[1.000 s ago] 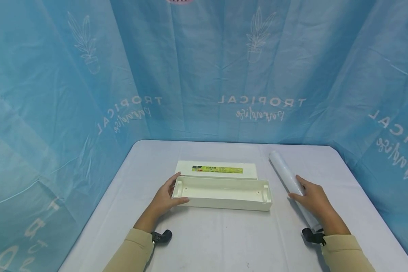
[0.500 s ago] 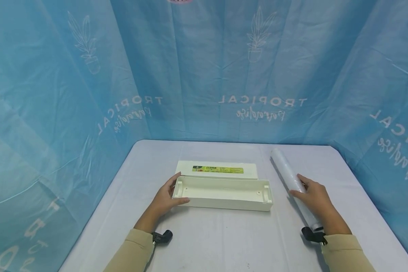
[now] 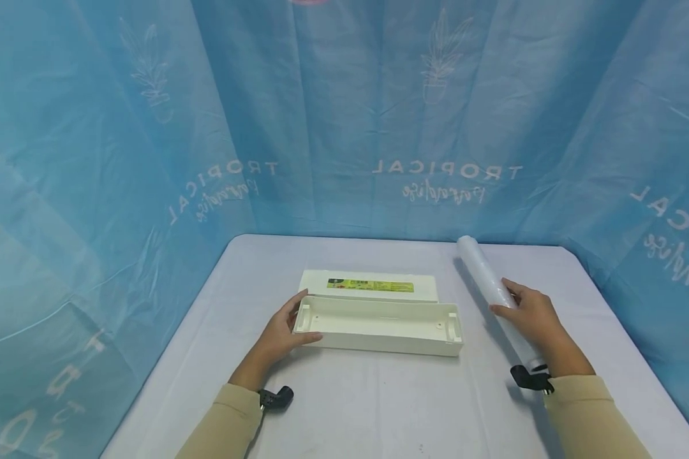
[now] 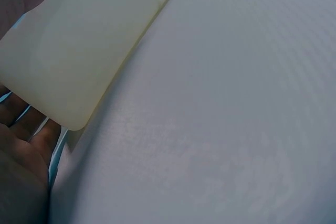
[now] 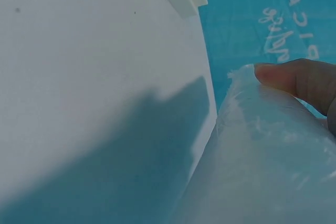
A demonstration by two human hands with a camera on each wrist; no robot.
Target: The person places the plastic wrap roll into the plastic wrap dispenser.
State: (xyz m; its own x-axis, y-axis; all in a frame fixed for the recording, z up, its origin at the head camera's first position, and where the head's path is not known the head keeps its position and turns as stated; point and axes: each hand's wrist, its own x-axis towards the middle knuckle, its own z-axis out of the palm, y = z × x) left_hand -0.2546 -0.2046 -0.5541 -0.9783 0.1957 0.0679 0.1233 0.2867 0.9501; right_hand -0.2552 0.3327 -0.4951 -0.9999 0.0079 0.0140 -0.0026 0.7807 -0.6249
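blue backdrop (image 3: 344,115) with "tropical" print and plant outlines wraps around three sides of the scene. white table (image 3: 379,408) fills the lower half of the head view.

cream dispenser box (image 3: 379,325) lies lengthwise across the table's middle, open side up, its lid (image 3: 370,284) folded flat behind it with a green-yellow label on top. left wrist view shows the box's smooth near wall close up (image 4: 84,45).

roll of clear film (image 3: 494,299) sits to the right of the box, well apart from it, angled with its far end toward the backdrop. it casts a shadow on the table in the right wrist view, so it looks lifted off the surface, at least at the far end.

right hand (image 3: 528,319) wraps around the roll's middle, fingers curled over the top, thumb tip pressed on the film (image 5: 283,77).

left hand (image 3: 278,335) is at the box's left end: thumb laid along the front wall, fingers up against the end wall. fingers fairly straight, bracing more than clamping.

tan sleeves on both forearms, black wrist mounts at the cuffs.
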